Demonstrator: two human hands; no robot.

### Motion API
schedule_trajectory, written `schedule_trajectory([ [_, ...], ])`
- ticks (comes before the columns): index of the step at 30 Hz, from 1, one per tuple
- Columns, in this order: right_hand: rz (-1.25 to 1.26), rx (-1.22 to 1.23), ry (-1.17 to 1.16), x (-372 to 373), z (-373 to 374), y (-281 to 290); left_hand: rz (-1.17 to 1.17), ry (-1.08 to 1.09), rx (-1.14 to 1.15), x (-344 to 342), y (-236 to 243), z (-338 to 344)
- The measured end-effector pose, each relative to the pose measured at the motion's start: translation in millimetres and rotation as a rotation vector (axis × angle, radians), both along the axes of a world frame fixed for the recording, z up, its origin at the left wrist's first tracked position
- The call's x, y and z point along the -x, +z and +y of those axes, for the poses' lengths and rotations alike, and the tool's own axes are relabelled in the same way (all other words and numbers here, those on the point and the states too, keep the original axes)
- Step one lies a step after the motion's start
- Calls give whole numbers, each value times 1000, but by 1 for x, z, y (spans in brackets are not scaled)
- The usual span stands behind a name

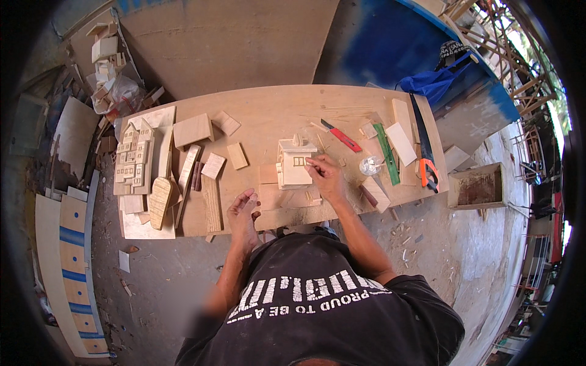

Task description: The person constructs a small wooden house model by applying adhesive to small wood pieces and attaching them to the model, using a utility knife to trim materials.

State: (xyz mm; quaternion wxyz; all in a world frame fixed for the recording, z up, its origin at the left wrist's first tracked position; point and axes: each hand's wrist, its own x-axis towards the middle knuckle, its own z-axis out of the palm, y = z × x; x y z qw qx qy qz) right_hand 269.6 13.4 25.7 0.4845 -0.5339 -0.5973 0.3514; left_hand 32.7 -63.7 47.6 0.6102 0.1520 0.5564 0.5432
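Just left of the right grip, on the desk (268, 110), stands the small wooden house (294, 176), with a little window (299, 161) on its pale face right at the fingertips. The right hand (328, 178) has its grip narrow, fingers and thumb bunched close at the window's edge; whether a tiny piece is pinched between them I cannot tell. The left hand (243, 222) hangs below and to the left of the right grip, clear of the house, fingers curled toward the thumb; whether it holds something small is also too fine to make out. Fine work like this calls, I judge, for light fingertip pressure, square to the face, so that the frame does not skew or the house slide. The left grip would serve better as a brace on the house's far-left side, since nothing visible steadies it there. Resting the right wrist or little finger on the desk should calm any shake. The red knife (342, 135), above and right of the right grip, and the clear plastic cup (370, 165), to its right, sit near enough that the right elbow and sleeve should swing wide of neither carelessly.
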Motion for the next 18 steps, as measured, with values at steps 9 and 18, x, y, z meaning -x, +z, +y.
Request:
schedule_trajectory([
  [9,67,43,-2,0,-4,3,10,10,-2,0,2,-1],
  [18,75,9,15,-2,-2,-4,11,10,2,-1,3,-1],
])
